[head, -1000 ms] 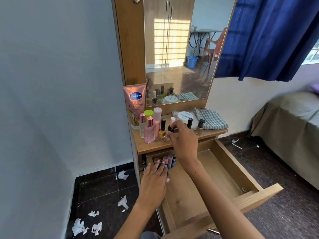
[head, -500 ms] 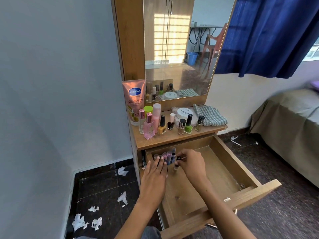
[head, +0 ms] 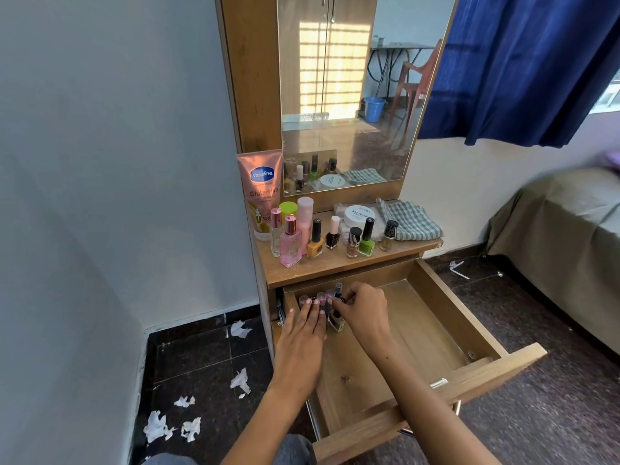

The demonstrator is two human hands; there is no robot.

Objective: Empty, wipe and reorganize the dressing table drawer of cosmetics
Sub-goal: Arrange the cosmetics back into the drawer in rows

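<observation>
The wooden drawer is pulled out below the dressing table top. A row of small pink and purple capped bottles stands in its back left corner. My left hand lies flat with its fingertips against that row and holds nothing. My right hand pinches the cap of a dark nail polish bottle that stands on the drawer floor beside the row. On the top stand a Vaseline tube, a pink perfume bottle, several nail polish bottles and a white jar.
A checked cloth lies at the right of the table top under the mirror. Torn tissue scraps litter the dark floor at the left. A bed stands to the right, under a blue curtain.
My right hand brought a nail polish bottle from the table top down into the drawer and moved it up against the row at the back left. My left hand stayed by the row.
</observation>
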